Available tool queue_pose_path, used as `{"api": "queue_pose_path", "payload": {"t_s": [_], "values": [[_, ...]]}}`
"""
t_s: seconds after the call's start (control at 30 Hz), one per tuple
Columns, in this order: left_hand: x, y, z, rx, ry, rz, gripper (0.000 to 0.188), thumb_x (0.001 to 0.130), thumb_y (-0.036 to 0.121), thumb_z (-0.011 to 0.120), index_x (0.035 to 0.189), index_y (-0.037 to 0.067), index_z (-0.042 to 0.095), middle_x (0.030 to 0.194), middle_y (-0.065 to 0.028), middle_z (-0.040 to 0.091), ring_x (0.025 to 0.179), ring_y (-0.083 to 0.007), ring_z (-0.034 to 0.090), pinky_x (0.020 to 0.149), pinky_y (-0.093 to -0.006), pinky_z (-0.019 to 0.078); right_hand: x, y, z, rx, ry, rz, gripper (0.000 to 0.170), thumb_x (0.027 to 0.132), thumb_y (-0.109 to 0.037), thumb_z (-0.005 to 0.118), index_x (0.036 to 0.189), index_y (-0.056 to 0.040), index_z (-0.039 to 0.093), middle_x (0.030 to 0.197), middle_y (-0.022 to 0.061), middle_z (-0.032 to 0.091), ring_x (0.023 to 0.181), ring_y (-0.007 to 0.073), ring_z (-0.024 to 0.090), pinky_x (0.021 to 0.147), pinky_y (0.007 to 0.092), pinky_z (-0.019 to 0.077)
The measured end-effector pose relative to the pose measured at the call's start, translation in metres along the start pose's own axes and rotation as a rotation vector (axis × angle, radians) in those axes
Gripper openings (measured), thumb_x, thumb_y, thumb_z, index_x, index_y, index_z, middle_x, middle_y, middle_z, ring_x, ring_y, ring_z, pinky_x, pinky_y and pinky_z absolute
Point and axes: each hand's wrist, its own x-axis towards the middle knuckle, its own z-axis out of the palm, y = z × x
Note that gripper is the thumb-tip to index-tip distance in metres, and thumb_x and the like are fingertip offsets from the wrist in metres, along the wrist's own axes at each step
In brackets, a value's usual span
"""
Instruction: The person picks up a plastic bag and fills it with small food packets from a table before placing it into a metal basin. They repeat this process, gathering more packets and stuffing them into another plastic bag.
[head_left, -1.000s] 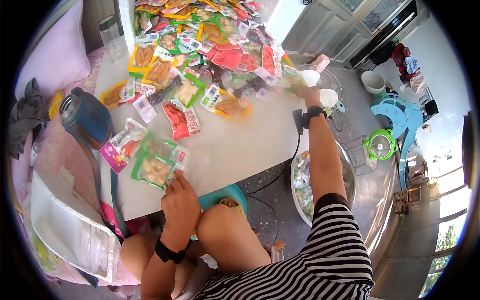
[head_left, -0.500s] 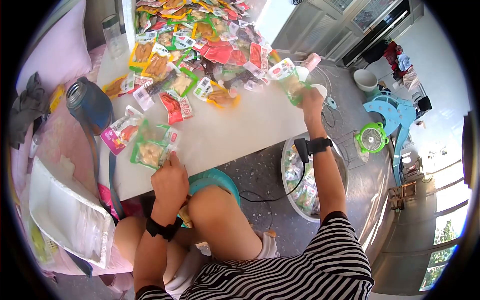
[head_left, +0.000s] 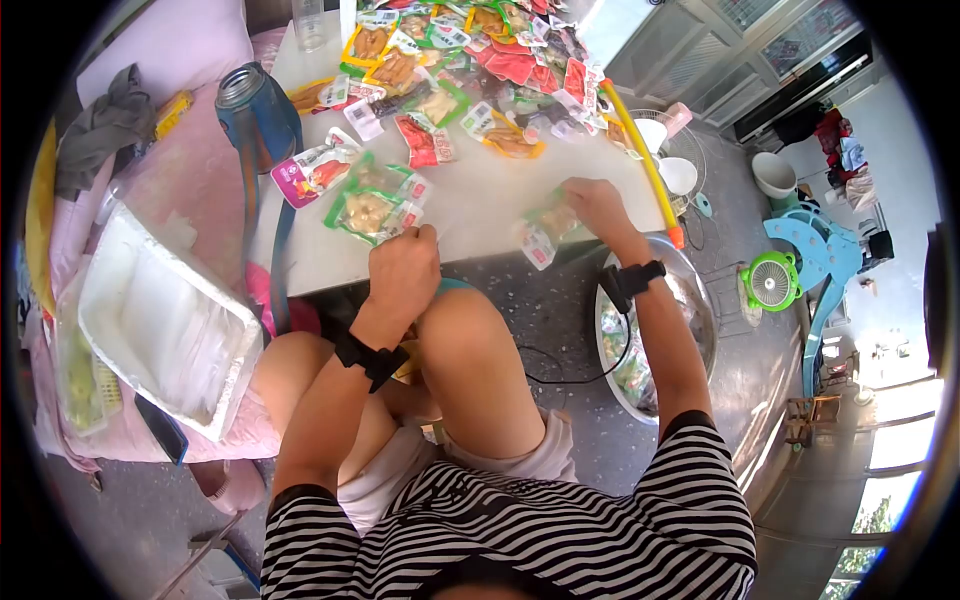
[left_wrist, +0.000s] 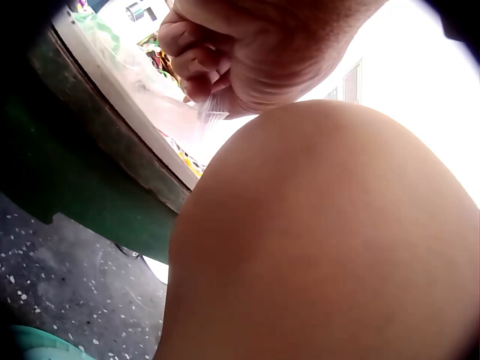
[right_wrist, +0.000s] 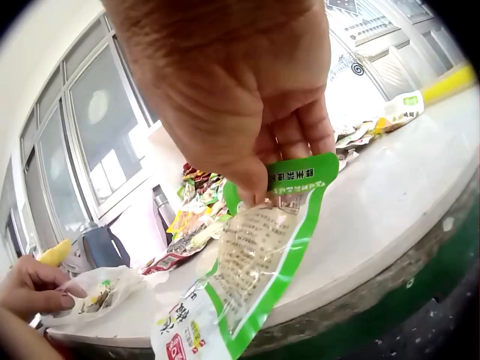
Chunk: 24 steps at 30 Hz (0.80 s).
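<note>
My right hand [head_left: 600, 208] pinches the end of a green-edged snack packet [right_wrist: 262, 262] between thumb and fingers. The packet hangs down with its printed white end lowest, over the table's front edge. My left hand [head_left: 403, 270], fingers curled, pinches the edge of a clear plastic bag [left_wrist: 214, 112] close above my knee [left_wrist: 322, 217]. Inside the bag, or under its film, lies another green-edged packet [head_left: 366, 210] with pale pieces. A pink and white packet [head_left: 315, 170] rests just to its left.
Mixed snack packets [head_left: 500, 65] heap at the back of the white table [head_left: 470, 240]. A yellow stick [head_left: 640, 155] lies along its right edge. On the floor stands a metal basin [head_left: 712, 330] of packets. A blue flask [head_left: 258, 120] and white foam box [head_left: 160, 330] are left.
My right hand has carried the green-edged packet from the table's right side toward me and the left hand. The left hand keeps its grip on the bag. The head view has shifted.
</note>
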Motion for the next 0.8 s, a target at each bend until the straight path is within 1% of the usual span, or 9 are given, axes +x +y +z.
{"api": "queue_pose_path", "payload": {"t_s": [0.07,0.17,0.27,0.37,0.47,0.57,0.67,0.77,0.8], "values": [[0.001,0.0,0.002,-0.005,0.003,-0.002,0.011,0.077,0.007,0.061,0.076,0.002,0.051,0.072,-0.0168,0.059,0.062,-0.0369,0.059,0.054,-0.0448,0.047,0.018,-0.002,0.011,-0.063,0.102,-0.195,0.016,0.08,-0.009,0.062,0.094,-0.002,0.064,0.082,0.014,0.065,0.071,0.0364,0.059,0.067,0.0396,0.0491],[0.001,-0.003,-0.001,0.008,0.021,0.006,0.008,0.075,0.005,0.059,0.074,0.002,0.052,0.07,-0.0161,0.059,0.06,-0.0356,0.06,0.052,-0.0435,0.0474,0.027,-0.021,0.024,-0.199,0.46,-0.058,0.017,0.083,-0.015,0.061,0.095,-0.0025,0.064,0.085,0.015,0.064,0.076,0.0353,0.061,0.068,0.0427,0.0491],[0.001,-0.001,-0.004,0.007,0.049,0.034,0.005,0.073,0.003,0.057,0.072,0.002,0.052,0.067,-0.0158,0.058,0.058,-0.0341,0.06,0.051,-0.0422,0.048,0.008,-0.051,0.02,-0.237,0.285,0.296,0.025,0.082,-0.023,0.063,0.095,-0.0019,0.063,0.087,0.0179,0.064,0.08,0.0363,0.061,0.07,0.0441,0.0494],[0.001,0.0,0.001,-0.021,0.033,0.032,0.011,0.076,0.007,0.061,0.074,0.002,0.051,0.069,-0.0163,0.058,0.059,-0.036,0.059,0.052,-0.0446,0.0468,-0.007,-0.086,0.024,-0.235,0.068,0.395,0.036,0.078,-0.03,0.067,0.097,-0.001,0.061,0.087,0.0219,0.063,0.082,0.0374,0.062,0.071,0.0448,0.0495],[-0.001,-0.001,0.001,0.0,0.028,0.038,0.01,0.077,0.007,0.06,0.073,0.002,0.051,0.068,-0.0159,0.058,0.058,-0.0358,0.059,0.051,-0.0445,0.0467,-0.011,-0.093,0.047,-0.35,0.129,0.345,0.04,0.075,-0.033,0.069,0.098,-0.0009,0.06,0.088,0.0228,0.064,0.081,0.038,0.062,0.072,0.0458,0.05],[-0.002,-0.003,0.0,-0.002,0.044,0.027,0.01,0.077,0.007,0.06,0.072,0.002,0.052,0.067,-0.0151,0.058,0.058,-0.0356,0.059,0.051,-0.0442,0.0467,-0.003,-0.071,0.052,-0.339,0.04,0.518,0.041,0.075,-0.031,0.068,0.101,-0.0003,0.059,0.089,0.0229,0.064,0.076,0.0401,0.062,0.072,0.0479,0.0505],[-0.001,-0.005,-0.003,-0.008,0.069,0.009,0.01,0.078,0.007,0.059,0.072,0.002,0.052,0.067,-0.0147,0.059,0.059,-0.0354,0.059,0.051,-0.0439,0.0466,-0.011,-0.056,0.041,-0.309,0.098,0.475,0.037,0.078,-0.025,0.065,0.103,0.0019,0.06,0.085,0.0164,0.067,0.071,0.0321,0.065,0.07,0.0432,0.0529],[0.001,-0.004,-0.003,-0.032,0.103,-0.006,0.007,0.076,0.006,0.058,0.071,0.002,0.053,0.067,-0.0157,0.059,0.058,-0.0353,0.06,0.052,-0.0436,0.0475,-0.03,-0.068,0.017,0.688,0.101,0.517,0.032,0.082,-0.015,0.063,0.108,0.0031,0.061,0.084,0.0099,0.068,0.07,0.0199,0.066,0.062,0.0334,0.0535],[0.003,-0.004,-0.004,-0.033,0.106,-0.007,0.006,0.074,0.005,0.056,0.07,0.002,0.053,0.067,-0.0166,0.06,0.058,-0.0353,0.06,0.052,-0.0434,0.0485,-0.035,-0.077,0.012,0.88,0.025,0.528,0.03,0.083,-0.013,0.063,0.109,0.0028,0.061,0.084,0.0087,0.068,0.071,0.0172,0.065,0.061,0.0303,0.0529]]}}
